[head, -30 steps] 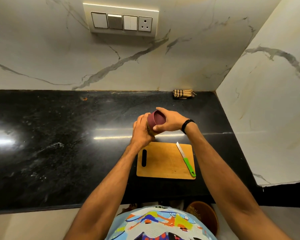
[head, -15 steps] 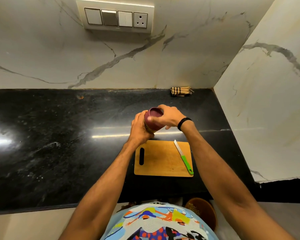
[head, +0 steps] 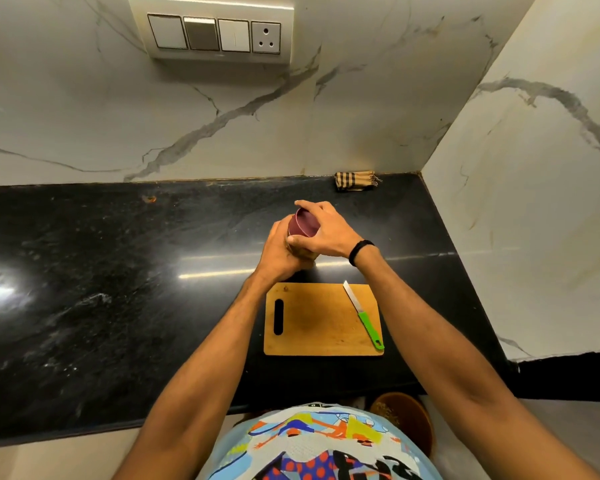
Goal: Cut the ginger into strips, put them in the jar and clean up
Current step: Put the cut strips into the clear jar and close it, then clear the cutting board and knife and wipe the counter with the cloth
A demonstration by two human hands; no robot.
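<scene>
Both hands are on the jar just beyond the wooden cutting board point(head: 321, 323). My left hand point(head: 279, 252) wraps around the jar's body, which is almost fully hidden. My right hand point(head: 326, 230) grips the maroon lid point(head: 303, 223) from the right and above; the lid tilts toward the left. A small knife point(head: 362, 315) with a green handle lies along the board's right edge, blade pointing away from me. No ginger shows on the board.
The black stone counter point(head: 118, 289) runs left from the board. A folded checked cloth point(head: 355, 181) lies at the back against the marble wall. A marble side wall closes the right. A brown round bin point(head: 404, 415) stands on the floor below the counter edge.
My right hand has turned around the lid, its fingers shifting over the top. The jar and my left hand stay in place. The view has shifted slightly.
</scene>
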